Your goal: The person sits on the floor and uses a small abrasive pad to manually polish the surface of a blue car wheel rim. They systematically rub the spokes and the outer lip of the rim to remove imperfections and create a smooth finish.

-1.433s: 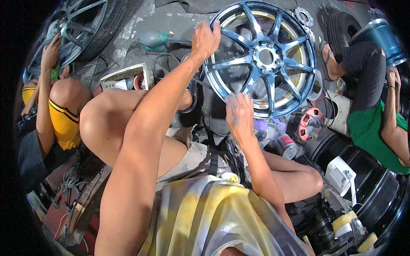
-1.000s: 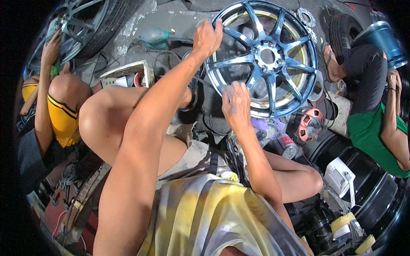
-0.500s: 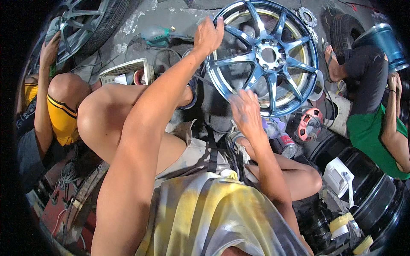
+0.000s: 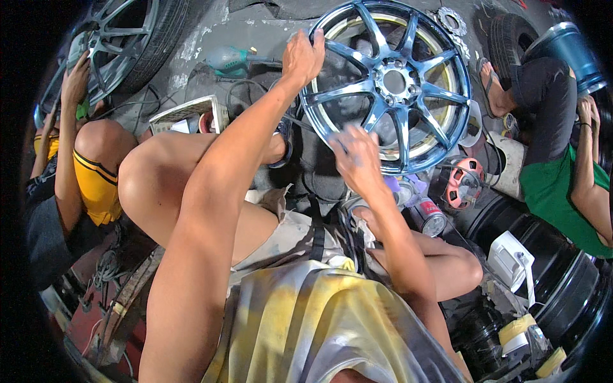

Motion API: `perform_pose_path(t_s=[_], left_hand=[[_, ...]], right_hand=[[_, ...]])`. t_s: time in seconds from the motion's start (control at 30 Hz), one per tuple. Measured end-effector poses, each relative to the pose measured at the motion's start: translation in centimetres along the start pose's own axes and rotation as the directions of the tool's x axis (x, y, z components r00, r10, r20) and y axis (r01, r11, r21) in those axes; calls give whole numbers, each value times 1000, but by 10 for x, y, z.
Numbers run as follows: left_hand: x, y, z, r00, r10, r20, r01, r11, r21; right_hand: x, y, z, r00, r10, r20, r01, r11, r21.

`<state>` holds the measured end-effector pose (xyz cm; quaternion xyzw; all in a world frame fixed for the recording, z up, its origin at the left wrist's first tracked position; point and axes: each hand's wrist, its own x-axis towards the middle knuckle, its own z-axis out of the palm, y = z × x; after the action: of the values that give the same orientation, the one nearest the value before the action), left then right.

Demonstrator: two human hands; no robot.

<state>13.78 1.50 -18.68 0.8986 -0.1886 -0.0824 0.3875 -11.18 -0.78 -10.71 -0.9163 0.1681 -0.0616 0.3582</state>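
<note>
A shiny blue multi-spoke wheel rim (image 4: pixel 414 90) stands tilted in front of me, its spoked face turned up toward me. My left hand (image 4: pixel 303 57) is wrapped over the rim's upper left edge and grips it. Low on the same side, my right hand (image 4: pixel 357 156) is at the outer lip. Motion smears its fingers, so whether something small is in them cannot be made out. Below the rim, beside my right forearm, is a metal can (image 4: pixel 428 217) with a red label.
At left, a person's hand (image 4: pixel 76 80) touches a grey spoked wheel with a tyre (image 4: pixel 150 57). A person in green sits at right, near a blue rim barrel (image 4: pixel 565 54). A teal power tool (image 4: pixel 227 62), pale basket (image 4: pixel 223 115), pink object (image 4: pixel 463 182) and black rims (image 4: pixel 549 268) surround me.
My right hand has shifted slightly left and up along the rim's lower left edge. My left hand keeps its grip. The whole view has shifted a little.
</note>
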Motion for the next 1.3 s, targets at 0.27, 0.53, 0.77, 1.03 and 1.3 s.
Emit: perform_pose_path(t_s=[0.27, 0.53, 0.77, 1.03, 1.3], left_hand=[[0, 6, -3, 999, 24, 40, -24, 1000, 9], [-1, 11, -7, 998, -6, 68, 3, 999, 33], [1, 6, -3, 999, 0, 35, 0, 1000, -12], [-4, 5, 0, 1000, 17, 16, -16, 1000, -23], [1, 7, -4, 999, 32, 25, -32, 999, -18]], right_hand=[[11, -5, 10, 1000, 25, 18, -24, 996, -86], [7, -6, 6, 996, 95, 1, -95, 996, -3], [-3, -3, 1, 997, 76, -3, -76, 995, -70], [-10, 2, -1, 999, 18, -33, -20, 998, -68], [1, 0, 12, 996, -21, -89, 18, 999, -38]])
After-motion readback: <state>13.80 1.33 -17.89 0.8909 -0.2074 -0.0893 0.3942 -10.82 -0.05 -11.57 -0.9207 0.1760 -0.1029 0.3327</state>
